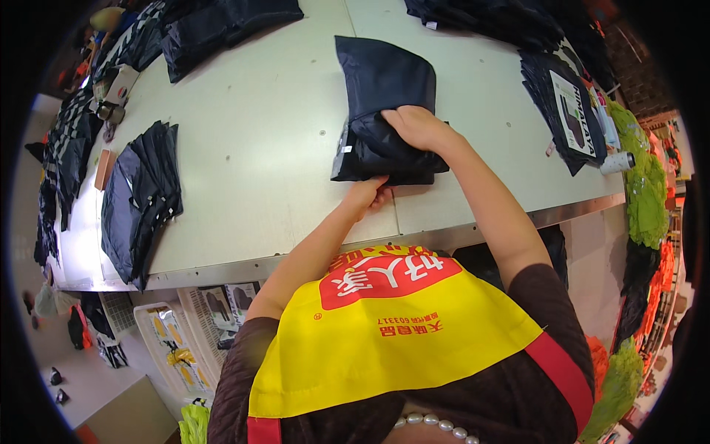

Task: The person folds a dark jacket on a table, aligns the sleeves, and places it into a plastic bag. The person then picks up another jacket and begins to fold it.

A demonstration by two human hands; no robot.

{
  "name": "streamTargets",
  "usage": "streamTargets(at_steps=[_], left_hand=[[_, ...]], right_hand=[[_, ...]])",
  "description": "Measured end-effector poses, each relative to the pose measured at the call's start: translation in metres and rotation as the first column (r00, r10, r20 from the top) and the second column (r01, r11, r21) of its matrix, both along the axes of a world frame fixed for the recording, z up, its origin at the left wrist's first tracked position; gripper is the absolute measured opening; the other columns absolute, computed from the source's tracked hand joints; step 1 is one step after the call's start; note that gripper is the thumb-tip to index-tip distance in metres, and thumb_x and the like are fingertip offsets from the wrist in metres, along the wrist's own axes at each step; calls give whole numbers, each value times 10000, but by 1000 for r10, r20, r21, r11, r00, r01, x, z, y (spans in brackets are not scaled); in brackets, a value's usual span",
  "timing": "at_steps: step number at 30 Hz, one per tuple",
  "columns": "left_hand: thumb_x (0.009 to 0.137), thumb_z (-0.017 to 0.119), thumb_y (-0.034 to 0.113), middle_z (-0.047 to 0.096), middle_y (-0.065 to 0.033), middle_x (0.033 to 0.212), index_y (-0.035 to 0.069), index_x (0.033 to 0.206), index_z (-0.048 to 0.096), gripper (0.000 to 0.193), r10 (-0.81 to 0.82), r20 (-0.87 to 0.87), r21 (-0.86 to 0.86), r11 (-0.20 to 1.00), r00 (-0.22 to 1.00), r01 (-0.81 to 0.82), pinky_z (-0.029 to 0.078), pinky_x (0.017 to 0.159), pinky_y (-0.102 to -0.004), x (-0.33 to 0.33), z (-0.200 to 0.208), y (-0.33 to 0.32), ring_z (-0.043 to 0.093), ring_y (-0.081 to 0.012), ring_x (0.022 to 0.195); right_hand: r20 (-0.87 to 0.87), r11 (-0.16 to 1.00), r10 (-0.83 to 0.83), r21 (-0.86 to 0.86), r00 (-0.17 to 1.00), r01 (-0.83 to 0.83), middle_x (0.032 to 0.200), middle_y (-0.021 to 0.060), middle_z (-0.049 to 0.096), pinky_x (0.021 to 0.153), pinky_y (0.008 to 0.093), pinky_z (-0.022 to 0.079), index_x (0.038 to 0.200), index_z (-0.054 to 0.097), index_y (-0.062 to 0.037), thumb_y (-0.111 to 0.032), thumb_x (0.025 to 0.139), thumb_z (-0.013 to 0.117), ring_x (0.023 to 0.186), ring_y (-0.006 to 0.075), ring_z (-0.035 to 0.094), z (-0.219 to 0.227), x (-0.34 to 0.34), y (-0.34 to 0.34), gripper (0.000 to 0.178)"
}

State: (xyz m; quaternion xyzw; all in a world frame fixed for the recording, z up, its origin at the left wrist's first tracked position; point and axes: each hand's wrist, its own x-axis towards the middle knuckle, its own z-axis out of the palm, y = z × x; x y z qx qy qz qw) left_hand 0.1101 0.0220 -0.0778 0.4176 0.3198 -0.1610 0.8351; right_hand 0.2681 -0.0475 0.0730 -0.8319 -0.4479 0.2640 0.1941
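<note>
A folded black garment (pixel 388 74) of smooth cloth lies on the pale worktable (pixel 259 111), its upper flap spread away from me. A small white label shows at its left side, beside a shiny edge that looks like clear film. My right hand (pixel 418 127) presses into the fold across the middle, and its fingertips are partly hidden by the cloth. At the near edge my left hand (pixel 364 197) pinches the garment, thumb against the rim and the other fingers curled beneath.
Stacks of black garments lie at the left (pixel 140 203), far left (pixel 229 29) and far right (pixel 484 22). A stack with a printed card (pixel 571 111) and a thread spool (pixel 617 163) sit at the right edge. Lime-green cloth (pixel 640 177) hangs beyond. A brown block (pixel 104 169) stands left.
</note>
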Motion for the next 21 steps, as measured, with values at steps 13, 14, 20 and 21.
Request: streamTargets(at_steps=[13, 14, 20, 21], left_hand=[[915, 513, 327, 545, -6, 612, 21, 790, 649, 357, -116, -55, 226, 966, 992, 126, 358, 473, -230, 4, 17, 1, 441, -88, 489], [919, 509, 330, 547, -6, 610, 20, 795, 650, 362, -108, -55, 212, 970, 993, 118, 360, 469, -233, 3, 16, 3, 445, -89, 489], [935, 491, 336, 584, -16, 629, 13, 840, 657, 376, -145, 69, 304, 945, 987, 118, 344, 455, -219, 1, 21, -9, 460, -85, 502], [936, 488, 340, 592, -24, 632, 14, 836, 657, 381, -152, 115, 299, 948, 982, 112, 349, 456, -220, 1, 28, -10, 465, -88, 502]], right_hand=[[610, 887, 462, -322, 644, -332, 1349, 230, 390, 759, 382, 493, 1449, 237, -179, -341, 487, 866, 880, 305, 606, -35, -26, -4, 1161], [596, 892, 447, -238, 667, -385, 1292, 245, 435, 720, 362, 523, 1442, 245, -183, -246, 527, 835, 768, 320, 626, -30, -18, -3, 1090], [347, 922, 375, -47, 860, -383, 1123, 165, 578, 789, 394, 505, 1380, 370, -139, -13, 575, 660, 936, 344, 598, 4, 10, 25, 864], [327, 919, 385, -47, 863, -392, 1115, 169, 585, 800, 389, 500, 1374, 383, -130, 7, 577, 649, 959, 344, 591, 6, 13, 28, 851]])
